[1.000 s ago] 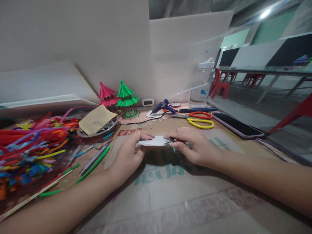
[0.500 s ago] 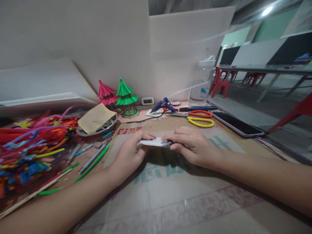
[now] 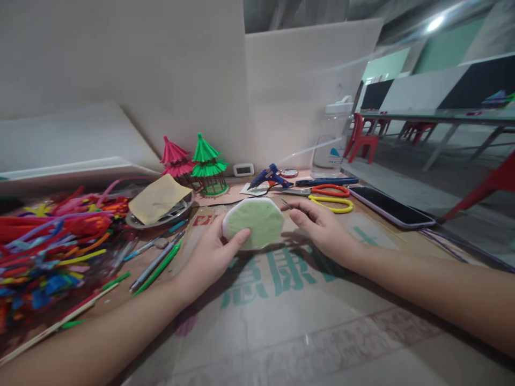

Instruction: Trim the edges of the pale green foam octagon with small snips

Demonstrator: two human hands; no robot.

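Observation:
My left hand (image 3: pixel 215 249) grips a pale green octagonal piece (image 3: pixel 257 222) with a white edge, thumb on its green face and fingers behind. The piece is tilted up above the cardboard, green face towards me. To its right, my right hand (image 3: pixel 322 228) is closed in a pinch on a thin pointed metal tool (image 3: pixel 285 203). The tool's tip is apart from the octagon, and most of its length is hidden by the fingers. Beneath both hands lies the printed cardboard sheet (image 3: pixel 322 327).
Colourful pipe cleaners (image 3: pixel 52 241) fill the left side beside a metal dish (image 3: pixel 187 206). Green (image 3: pixel 209 166) and pink (image 3: pixel 176 158) pagoda models, a blue glue gun (image 3: pixel 269 176), scissors (image 3: pixel 332 202), a water bottle (image 3: pixel 330 142) and a phone (image 3: pixel 390 206) stand or lie behind and right.
The piece has turned from edge-on to showing its green face. My right hand, with the tool, has drawn away from it to the right. My left hand keeps its hold.

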